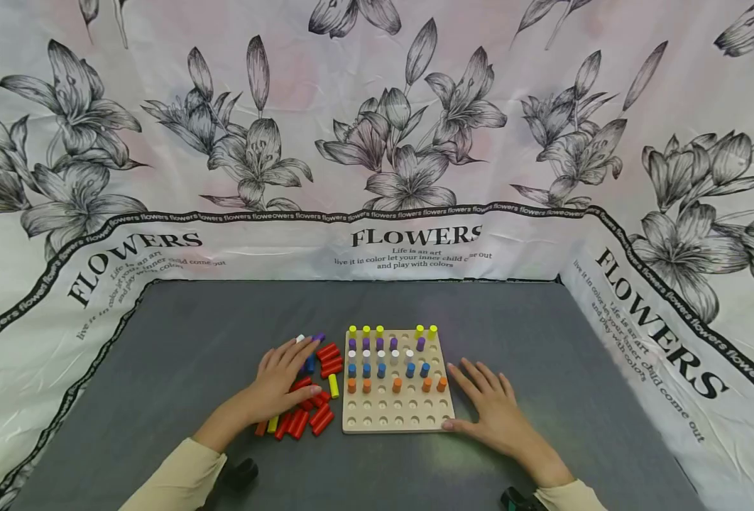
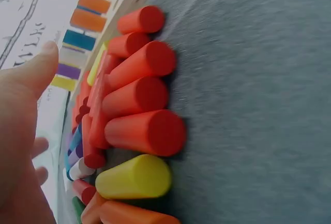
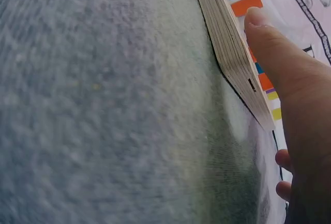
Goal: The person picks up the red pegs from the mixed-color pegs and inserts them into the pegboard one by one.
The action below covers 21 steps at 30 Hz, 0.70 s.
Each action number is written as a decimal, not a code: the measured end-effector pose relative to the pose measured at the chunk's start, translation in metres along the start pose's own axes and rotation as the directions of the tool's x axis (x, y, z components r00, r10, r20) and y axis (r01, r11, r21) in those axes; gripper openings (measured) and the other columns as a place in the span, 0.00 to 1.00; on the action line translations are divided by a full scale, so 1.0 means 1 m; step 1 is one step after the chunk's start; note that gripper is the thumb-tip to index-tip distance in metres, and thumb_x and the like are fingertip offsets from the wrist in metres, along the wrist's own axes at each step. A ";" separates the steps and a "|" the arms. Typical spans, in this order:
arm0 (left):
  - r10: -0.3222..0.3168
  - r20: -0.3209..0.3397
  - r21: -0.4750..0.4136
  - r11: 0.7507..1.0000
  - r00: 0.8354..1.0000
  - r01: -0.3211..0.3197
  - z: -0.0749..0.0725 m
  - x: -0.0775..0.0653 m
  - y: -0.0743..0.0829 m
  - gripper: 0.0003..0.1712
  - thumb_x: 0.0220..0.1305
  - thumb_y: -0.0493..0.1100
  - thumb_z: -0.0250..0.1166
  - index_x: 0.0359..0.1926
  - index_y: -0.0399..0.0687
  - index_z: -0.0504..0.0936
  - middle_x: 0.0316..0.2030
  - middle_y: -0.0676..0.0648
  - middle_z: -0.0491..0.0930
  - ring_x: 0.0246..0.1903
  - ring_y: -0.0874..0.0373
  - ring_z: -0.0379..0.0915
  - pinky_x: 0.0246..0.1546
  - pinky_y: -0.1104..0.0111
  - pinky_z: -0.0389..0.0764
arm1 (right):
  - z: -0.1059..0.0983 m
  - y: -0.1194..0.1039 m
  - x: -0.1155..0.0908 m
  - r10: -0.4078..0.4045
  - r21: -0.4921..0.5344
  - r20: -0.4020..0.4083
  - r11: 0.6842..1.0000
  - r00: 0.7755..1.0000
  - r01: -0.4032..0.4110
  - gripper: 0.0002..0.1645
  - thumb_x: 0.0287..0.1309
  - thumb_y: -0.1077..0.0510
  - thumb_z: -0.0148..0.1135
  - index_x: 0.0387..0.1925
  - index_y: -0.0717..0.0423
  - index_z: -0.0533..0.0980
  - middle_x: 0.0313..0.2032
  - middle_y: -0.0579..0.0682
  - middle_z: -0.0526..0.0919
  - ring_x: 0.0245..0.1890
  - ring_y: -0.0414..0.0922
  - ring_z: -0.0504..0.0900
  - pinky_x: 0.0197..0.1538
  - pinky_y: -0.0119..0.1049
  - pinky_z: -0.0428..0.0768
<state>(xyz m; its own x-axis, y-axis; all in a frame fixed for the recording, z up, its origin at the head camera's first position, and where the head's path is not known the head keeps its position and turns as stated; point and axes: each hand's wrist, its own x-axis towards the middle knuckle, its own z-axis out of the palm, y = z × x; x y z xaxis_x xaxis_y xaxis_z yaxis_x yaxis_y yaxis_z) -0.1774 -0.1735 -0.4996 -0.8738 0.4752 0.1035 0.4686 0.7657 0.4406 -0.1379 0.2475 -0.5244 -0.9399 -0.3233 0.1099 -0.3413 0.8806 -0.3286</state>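
Red pegs look light, stiff, smooth: pinch mid-length! Left hand, right hand, both spread loosely, gripping nothing.

- A small screened-off tabletop spot; whether in a home or a studio cannot be told.
- Flower-printed cloth, lettered "FLOWERS", stands behind and along both sides.
- Plain grey surface bearing a toy-like pegboard.
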 end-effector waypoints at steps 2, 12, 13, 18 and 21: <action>0.017 -0.002 -0.030 0.999 1.000 -0.017 -0.001 0.006 -0.003 0.43 0.68 0.56 0.61 0.77 0.49 0.55 0.76 0.39 0.55 0.74 0.33 0.47 0.66 0.30 0.48 | 0.000 -0.001 0.000 0.007 0.005 0.012 1.000 1.000 -0.007 0.58 0.47 0.25 0.66 0.76 0.40 0.57 0.75 0.57 0.59 0.74 0.64 0.56 0.67 0.73 0.51; 0.048 -0.021 -0.087 0.995 0.999 -0.050 -0.013 0.034 -0.018 0.30 0.68 0.46 0.63 0.68 0.46 0.71 0.72 0.40 0.63 0.69 0.34 0.54 0.63 0.29 0.54 | 0.003 -0.004 0.000 0.007 0.018 0.042 1.000 0.999 -0.008 0.55 0.50 0.25 0.64 0.75 0.38 0.58 0.75 0.55 0.59 0.75 0.63 0.56 0.67 0.72 0.51; 0.047 -0.005 -0.084 0.995 0.999 -0.048 -0.013 0.037 -0.019 0.29 0.68 0.46 0.63 0.68 0.47 0.71 0.72 0.40 0.62 0.70 0.34 0.54 0.63 0.29 0.54 | 0.004 -0.004 0.000 0.007 0.017 0.040 1.000 0.999 -0.008 0.55 0.50 0.25 0.64 0.75 0.38 0.58 0.75 0.55 0.59 0.75 0.63 0.56 0.67 0.72 0.51; 0.044 0.068 -0.072 0.997 0.997 -0.039 -0.010 0.048 -0.023 0.28 0.69 0.46 0.62 0.68 0.51 0.72 0.74 0.40 0.60 0.70 0.33 0.52 0.63 0.29 0.53 | 0.005 -0.003 -0.002 0.014 0.005 0.039 1.000 0.999 -0.014 0.54 0.51 0.25 0.63 0.75 0.37 0.57 0.76 0.55 0.59 0.75 0.63 0.55 0.67 0.72 0.51; 0.038 0.085 -0.088 0.996 0.996 -0.030 -0.008 0.052 -0.025 0.27 0.69 0.45 0.62 0.67 0.52 0.73 0.74 0.40 0.59 0.70 0.32 0.51 0.63 0.30 0.52 | 0.005 -0.003 -0.003 0.020 0.001 0.043 1.000 0.999 -0.020 0.55 0.51 0.25 0.62 0.76 0.37 0.57 0.76 0.55 0.59 0.75 0.63 0.54 0.67 0.72 0.51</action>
<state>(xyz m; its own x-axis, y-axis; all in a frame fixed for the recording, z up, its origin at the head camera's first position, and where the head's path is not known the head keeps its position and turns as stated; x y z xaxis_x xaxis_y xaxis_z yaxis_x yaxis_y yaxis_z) -0.2355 -0.1709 -0.4981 -0.8411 0.5391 0.0436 0.4815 0.7098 0.5142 -0.1338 0.2441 -0.5288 -0.9453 -0.3202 0.0630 -0.3224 0.8865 -0.3320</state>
